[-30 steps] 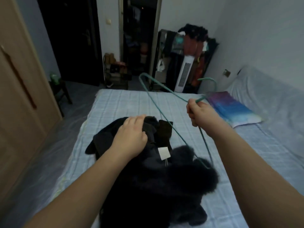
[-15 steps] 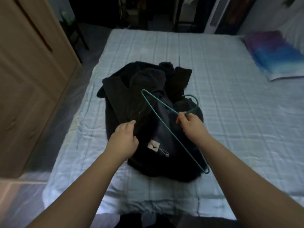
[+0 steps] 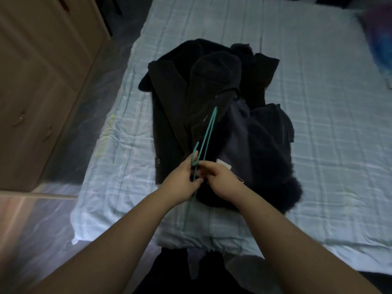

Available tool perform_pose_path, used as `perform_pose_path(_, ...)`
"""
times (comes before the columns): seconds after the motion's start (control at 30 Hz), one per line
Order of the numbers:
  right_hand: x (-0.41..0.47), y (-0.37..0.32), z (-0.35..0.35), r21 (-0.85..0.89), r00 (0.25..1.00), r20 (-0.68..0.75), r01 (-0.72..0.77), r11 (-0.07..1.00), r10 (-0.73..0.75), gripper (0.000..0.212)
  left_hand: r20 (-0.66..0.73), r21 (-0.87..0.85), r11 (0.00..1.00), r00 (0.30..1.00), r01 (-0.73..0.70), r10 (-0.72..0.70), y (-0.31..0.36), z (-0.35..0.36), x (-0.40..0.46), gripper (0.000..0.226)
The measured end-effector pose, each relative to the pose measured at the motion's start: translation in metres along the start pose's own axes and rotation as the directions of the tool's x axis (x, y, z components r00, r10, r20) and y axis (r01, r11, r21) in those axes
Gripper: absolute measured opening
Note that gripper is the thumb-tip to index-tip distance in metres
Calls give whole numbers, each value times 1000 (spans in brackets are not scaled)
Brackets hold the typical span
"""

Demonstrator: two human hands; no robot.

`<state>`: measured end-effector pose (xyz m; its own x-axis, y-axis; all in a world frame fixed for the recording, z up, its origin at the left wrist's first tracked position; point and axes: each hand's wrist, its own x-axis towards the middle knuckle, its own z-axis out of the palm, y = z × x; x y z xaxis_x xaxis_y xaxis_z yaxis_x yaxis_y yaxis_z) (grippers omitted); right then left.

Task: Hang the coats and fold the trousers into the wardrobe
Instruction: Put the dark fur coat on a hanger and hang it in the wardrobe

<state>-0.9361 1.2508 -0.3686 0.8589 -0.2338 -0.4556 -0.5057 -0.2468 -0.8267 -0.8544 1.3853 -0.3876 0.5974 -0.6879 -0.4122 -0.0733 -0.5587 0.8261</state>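
Note:
A pile of dark clothes [image 3: 214, 115] lies on the bed [image 3: 318, 145]: a black coat with lapels on the left and a dark navy coat with a fur trim and a white label on the right. A thin green wire hanger [image 3: 206, 132] is seen edge-on above the pile, its far tip over the clothes. My left hand [image 3: 182, 181] and my right hand [image 3: 220, 179] meet at the hanger's neck near the bed's front edge. The left hand's fingers grip the hook. My right hand's fingers curl beside the wire; its hold is not clear.
A wooden wardrobe [image 3: 42, 81] stands to the left of the bed, with a strip of floor between them. A purple and blue pillow [image 3: 379, 45] lies at the far right edge. My dark trousers show at the bottom of the view.
The hanger has turned from lying flat to edge-on. My left hand let go of the coat and joined the right hand at the hook. The view tilted further down.

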Motion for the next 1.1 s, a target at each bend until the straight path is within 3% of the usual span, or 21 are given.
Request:
perform_pose_path(0.17, 18, -3, 8, -122, 997, 77, 17, 992, -8, 50, -128, -10, 997, 989, -73, 71, -14, -24, 1, 44)
perform_pose_path(0.3, 31, 1, 6, -262, 997, 79, 18, 965, 3, 48, -212, -14, 1000, 977, -9, 6, -32, -40, 11, 30)
perform_pose_path(0.5, 55, 38, -46, -425, 973, -171, -216, 879, 156, 29, -367, -252, 966, 919, 53, -146, -49, -66, 12, 32)
perform_pose_path(0.6, 78, 54, -71, -575, 971, -238, -156, 803, 18, 46, -449, -337, 940, 869, 51, -208, -51, -71, 5, 20)
perform_pose_path(0.7, 106, 56, -79, -701, 991, -106, -13, 713, -86, 72, -528, -328, 943, 817, 55, -232, -54, -59, 0, 18)
perform_pose_path(0.83, 135, 73, -68, -883, 971, 158, 221, 414, -182, 100, -700, -390, 919, 631, 54, -335, -57, -36, -11, 17)
perform_pose_path(0.93, 156, 82, -61, -908, 930, 295, 344, 238, -219, 95, -681, -491, 868, 589, 74, -435, -57, -17, -22, 19)
perform_pose_path(1.1, 186, 82, -54, -893, 885, 443, 450, 20, -145, 76, -679, -485, 854, 534, 189, -503, -59, 3, -46, 14)
